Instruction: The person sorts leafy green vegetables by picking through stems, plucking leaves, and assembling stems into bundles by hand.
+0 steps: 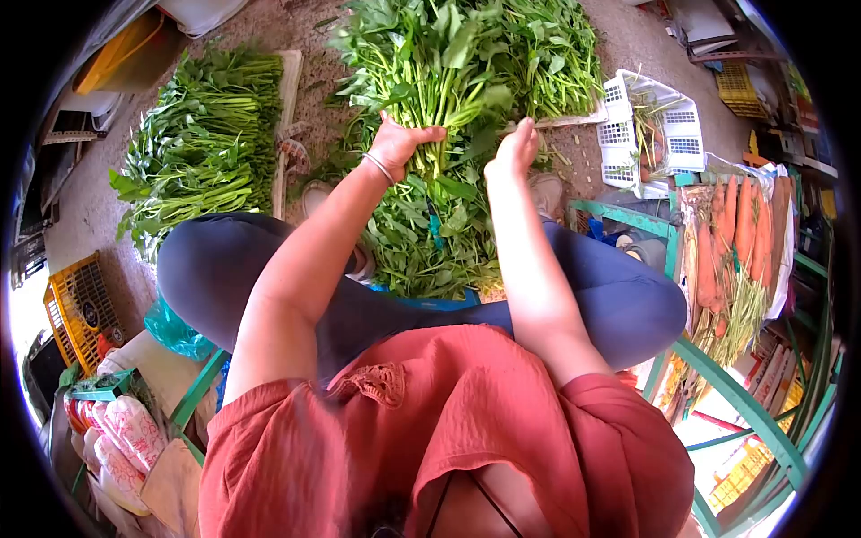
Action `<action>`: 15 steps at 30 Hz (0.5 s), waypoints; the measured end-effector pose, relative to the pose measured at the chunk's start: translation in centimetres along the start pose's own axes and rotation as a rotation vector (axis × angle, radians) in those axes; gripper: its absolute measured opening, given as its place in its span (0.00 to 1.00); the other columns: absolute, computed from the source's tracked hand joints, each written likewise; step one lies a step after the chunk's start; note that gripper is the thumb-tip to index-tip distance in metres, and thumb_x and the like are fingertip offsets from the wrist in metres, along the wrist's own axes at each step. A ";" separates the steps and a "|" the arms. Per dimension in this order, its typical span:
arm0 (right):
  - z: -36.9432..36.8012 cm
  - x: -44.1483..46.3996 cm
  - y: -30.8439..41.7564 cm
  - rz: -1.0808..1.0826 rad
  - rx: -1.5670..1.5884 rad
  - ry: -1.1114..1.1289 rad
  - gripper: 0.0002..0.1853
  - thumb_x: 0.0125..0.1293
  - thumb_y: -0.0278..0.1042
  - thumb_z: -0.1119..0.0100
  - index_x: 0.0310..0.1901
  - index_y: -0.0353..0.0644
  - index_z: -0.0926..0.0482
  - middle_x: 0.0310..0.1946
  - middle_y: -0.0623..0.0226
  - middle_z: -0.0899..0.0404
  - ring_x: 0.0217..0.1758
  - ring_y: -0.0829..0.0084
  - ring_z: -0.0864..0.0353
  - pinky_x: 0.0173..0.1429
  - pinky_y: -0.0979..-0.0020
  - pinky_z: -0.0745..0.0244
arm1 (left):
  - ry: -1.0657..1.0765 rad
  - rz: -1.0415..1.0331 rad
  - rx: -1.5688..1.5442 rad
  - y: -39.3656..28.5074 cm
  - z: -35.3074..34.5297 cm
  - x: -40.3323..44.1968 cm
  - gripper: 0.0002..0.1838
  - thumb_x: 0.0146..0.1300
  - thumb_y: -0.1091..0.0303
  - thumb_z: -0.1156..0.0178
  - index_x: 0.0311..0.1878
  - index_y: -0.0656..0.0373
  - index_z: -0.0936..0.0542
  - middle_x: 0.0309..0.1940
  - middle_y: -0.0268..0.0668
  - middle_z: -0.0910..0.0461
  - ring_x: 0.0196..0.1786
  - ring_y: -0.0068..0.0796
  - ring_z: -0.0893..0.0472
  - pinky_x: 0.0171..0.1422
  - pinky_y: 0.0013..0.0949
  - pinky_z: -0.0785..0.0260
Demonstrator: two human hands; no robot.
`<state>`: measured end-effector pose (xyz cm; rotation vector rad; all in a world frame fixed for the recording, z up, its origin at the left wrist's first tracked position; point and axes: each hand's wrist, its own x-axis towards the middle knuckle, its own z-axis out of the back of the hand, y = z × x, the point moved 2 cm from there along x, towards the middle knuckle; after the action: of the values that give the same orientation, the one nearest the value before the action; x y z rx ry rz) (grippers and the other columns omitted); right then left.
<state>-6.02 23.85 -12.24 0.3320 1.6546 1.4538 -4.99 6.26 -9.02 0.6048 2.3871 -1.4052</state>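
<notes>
My left hand, with a bangle on the wrist, is closed around the stems of a bunch of leafy greens. The bunch stands with its leaves pointing away from me. Just right of the stems, my right hand is held edge-on with fingers stretched out, and nothing shows in it. Between my knees lies a heap of loose greens, a bit of teal tie among the leaves. Behind the bunch, more greens are stacked on a pale board.
At the left, cut greens lie in a tall stack. A white plastic basket stands at the right, near carrots with stalks on a green metal frame. A yellow crate is at the far left.
</notes>
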 end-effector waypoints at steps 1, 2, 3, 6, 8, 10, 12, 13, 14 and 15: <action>0.5 -1.4 -0.2 0.171 -0.019 -0.032 0.32 0.62 0.54 0.56 0.58 0.36 0.45 0.53 0.54 0.39 0.54 0.62 0.38 0.59 0.55 0.44 | -0.014 0.020 -0.049 0.3 0.3 0.3 0.17 0.43 0.82 0.36 0.39 0.62 0.24 0.31 0.36 0.21 0.31 0.27 0.21 0.37 0.32 0.26; 1.0 -2.8 -0.4 0.236 -0.124 -0.025 0.33 0.62 0.54 0.55 0.58 0.35 0.45 0.56 0.53 0.41 0.58 0.62 0.40 0.60 0.57 0.45 | -0.015 0.007 -0.037 0.6 0.5 0.6 0.15 0.45 0.81 0.37 0.39 0.61 0.25 0.31 0.36 0.22 0.30 0.28 0.22 0.35 0.33 0.26; 1.0 -4.8 1.3 0.046 -0.183 0.211 0.35 0.61 0.57 0.55 0.58 0.35 0.44 0.58 0.51 0.42 0.59 0.61 0.40 0.60 0.59 0.44 | -0.015 -0.009 -0.023 0.6 0.6 0.6 0.14 0.47 0.80 0.37 0.39 0.60 0.26 0.30 0.36 0.22 0.29 0.28 0.22 0.33 0.33 0.26; -1.5 -5.3 1.0 -0.142 -0.013 0.557 0.29 0.63 0.55 0.56 0.55 0.36 0.38 0.52 0.54 0.35 0.53 0.66 0.34 0.56 0.62 0.40 | 0.065 0.020 0.021 -0.3 0.0 -0.4 0.18 0.46 0.79 0.36 0.43 0.59 0.27 0.34 0.36 0.22 0.34 0.28 0.22 0.39 0.33 0.27; -3.7 -4.7 1.1 0.004 -0.029 0.699 0.22 0.67 0.46 0.60 0.51 0.35 0.33 0.45 0.59 0.28 0.45 0.69 0.28 0.51 0.67 0.33 | 0.211 0.073 0.031 -0.6 -0.6 -1.2 0.23 0.45 0.77 0.34 0.47 0.58 0.29 0.36 0.35 0.23 0.40 0.28 0.23 0.45 0.33 0.29; -4.4 -4.6 1.6 0.234 -0.174 0.762 0.22 0.68 0.47 0.66 0.47 0.36 0.30 0.39 0.57 0.25 0.41 0.67 0.25 0.46 0.70 0.29 | 0.233 0.020 0.025 -1.2 -0.9 -1.5 0.20 0.47 0.75 0.35 0.45 0.60 0.27 0.34 0.35 0.23 0.36 0.29 0.22 0.42 0.33 0.27; -5.0 -4.3 1.9 0.410 -0.304 0.897 0.25 0.68 0.51 0.70 0.46 0.38 0.28 0.38 0.55 0.24 0.40 0.62 0.24 0.46 0.68 0.28 | 0.286 0.124 -0.141 -1.7 -0.9 -1.8 0.15 0.49 0.75 0.37 0.42 0.62 0.27 0.32 0.36 0.23 0.32 0.29 0.21 0.38 0.32 0.25; -5.4 -4.2 1.9 0.557 -0.387 0.887 0.27 0.68 0.54 0.72 0.47 0.40 0.28 0.38 0.57 0.23 0.40 0.62 0.23 0.44 0.68 0.27 | 0.278 0.101 -0.160 -1.4 -0.9 -1.7 0.14 0.50 0.75 0.38 0.42 0.62 0.27 0.31 0.36 0.23 0.32 0.29 0.22 0.38 0.32 0.25; -5.6 -4.0 1.7 0.565 -0.499 0.864 0.28 0.67 0.55 0.73 0.48 0.41 0.28 0.39 0.57 0.23 0.42 0.62 0.23 0.44 0.67 0.27 | 0.241 0.100 -0.151 -1.4 -0.8 -1.7 0.14 0.51 0.76 0.38 0.42 0.62 0.27 0.31 0.36 0.23 0.32 0.29 0.21 0.38 0.32 0.25; -5.7 -4.0 1.7 0.572 -0.610 0.835 0.29 0.67 0.57 0.74 0.49 0.42 0.28 0.40 0.57 0.23 0.43 0.62 0.23 0.45 0.66 0.27 | 0.208 0.101 -0.140 -1.3 -0.8 -1.8 0.14 0.51 0.76 0.39 0.42 0.62 0.27 0.31 0.36 0.23 0.33 0.29 0.21 0.38 0.32 0.25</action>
<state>-8.56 17.79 -9.38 -0.2114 1.6591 2.6961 -4.13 6.01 -6.82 0.8570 2.5474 -1.1730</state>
